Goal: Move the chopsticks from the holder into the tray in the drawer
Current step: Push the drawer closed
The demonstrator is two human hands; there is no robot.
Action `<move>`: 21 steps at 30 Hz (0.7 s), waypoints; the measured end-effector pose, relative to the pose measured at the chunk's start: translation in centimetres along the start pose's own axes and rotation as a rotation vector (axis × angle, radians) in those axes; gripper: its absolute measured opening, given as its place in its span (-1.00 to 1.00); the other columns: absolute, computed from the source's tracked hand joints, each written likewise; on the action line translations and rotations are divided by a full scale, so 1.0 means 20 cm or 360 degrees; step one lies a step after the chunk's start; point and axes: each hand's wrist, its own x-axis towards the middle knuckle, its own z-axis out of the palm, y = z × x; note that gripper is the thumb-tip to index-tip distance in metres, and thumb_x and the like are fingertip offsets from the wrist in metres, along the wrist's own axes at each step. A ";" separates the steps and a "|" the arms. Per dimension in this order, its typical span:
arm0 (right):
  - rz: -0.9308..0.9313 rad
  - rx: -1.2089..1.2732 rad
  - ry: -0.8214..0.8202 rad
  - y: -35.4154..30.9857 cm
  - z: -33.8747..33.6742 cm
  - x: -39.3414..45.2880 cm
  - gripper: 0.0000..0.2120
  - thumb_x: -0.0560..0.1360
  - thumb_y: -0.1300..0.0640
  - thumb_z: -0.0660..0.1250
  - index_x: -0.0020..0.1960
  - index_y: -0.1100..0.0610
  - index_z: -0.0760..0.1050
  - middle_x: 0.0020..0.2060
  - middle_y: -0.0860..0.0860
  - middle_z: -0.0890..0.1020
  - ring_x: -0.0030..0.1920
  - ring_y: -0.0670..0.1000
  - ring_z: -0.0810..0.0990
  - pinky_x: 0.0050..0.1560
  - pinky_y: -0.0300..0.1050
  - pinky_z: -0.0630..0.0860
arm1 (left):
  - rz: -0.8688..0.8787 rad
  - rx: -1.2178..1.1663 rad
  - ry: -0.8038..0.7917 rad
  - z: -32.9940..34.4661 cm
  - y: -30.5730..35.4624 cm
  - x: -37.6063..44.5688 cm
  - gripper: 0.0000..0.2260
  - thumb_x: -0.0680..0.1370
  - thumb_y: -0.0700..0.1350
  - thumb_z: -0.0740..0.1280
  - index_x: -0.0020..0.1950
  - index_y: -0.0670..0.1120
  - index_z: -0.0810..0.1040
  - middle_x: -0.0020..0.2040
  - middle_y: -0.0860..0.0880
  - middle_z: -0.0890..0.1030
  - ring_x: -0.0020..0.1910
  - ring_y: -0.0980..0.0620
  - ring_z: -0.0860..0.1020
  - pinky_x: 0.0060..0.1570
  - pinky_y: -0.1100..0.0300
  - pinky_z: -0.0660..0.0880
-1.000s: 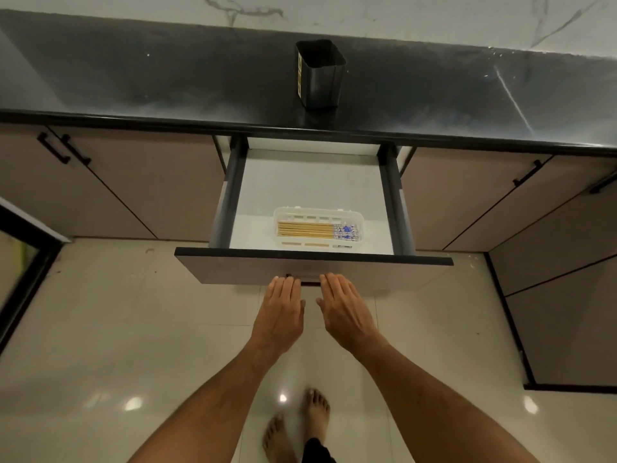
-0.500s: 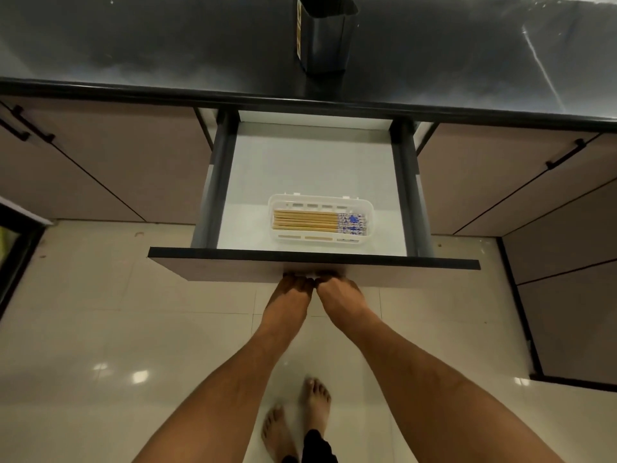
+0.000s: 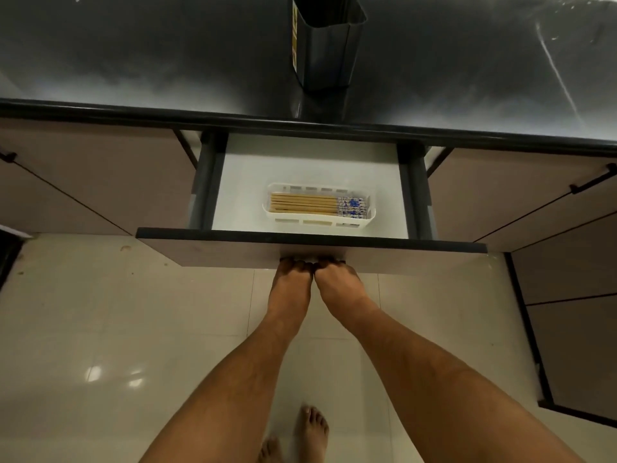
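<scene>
Several wooden chopsticks (image 3: 310,205) with blue-patterned ends lie flat in a white slotted tray (image 3: 320,222) near the front of the open drawer (image 3: 247,182). The dark holder (image 3: 325,48) stands on the black counter straight behind the drawer; its inside is cut off by the frame's top. My left hand (image 3: 292,282) and my right hand (image 3: 337,282) are side by side against the drawer front (image 3: 213,250), fingers curled onto the handle at its lower edge; the fingertips are hidden.
The black countertop (image 3: 133,61) overhangs the drawer's back. Closed cabinet doors with black handles (image 3: 594,180) flank it on both sides. More cabinets (image 3: 574,315) jut out at the right. My bare feet (image 3: 310,429) stand on the glossy tiled floor below.
Both hands went from open, just short of the drawer front, to curled against its handle. The drawer sits further under the counter than before, and the view has shifted closer.
</scene>
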 end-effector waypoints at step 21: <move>0.0032 -0.0125 0.0084 0.32 -0.34 0.91 -0.77 0.56 0.23 0.36 0.22 0.15 0.55 0.12 0.13 0.62 0.11 0.13 0.61 0.19 0.01 0.52 | -0.0001 0.0258 0.0075 -0.11 -0.16 1.01 -0.55 0.49 -0.14 0.46 0.36 -0.04 0.48 0.27 -0.06 0.55 0.26 -0.06 0.53 0.35 0.06 0.41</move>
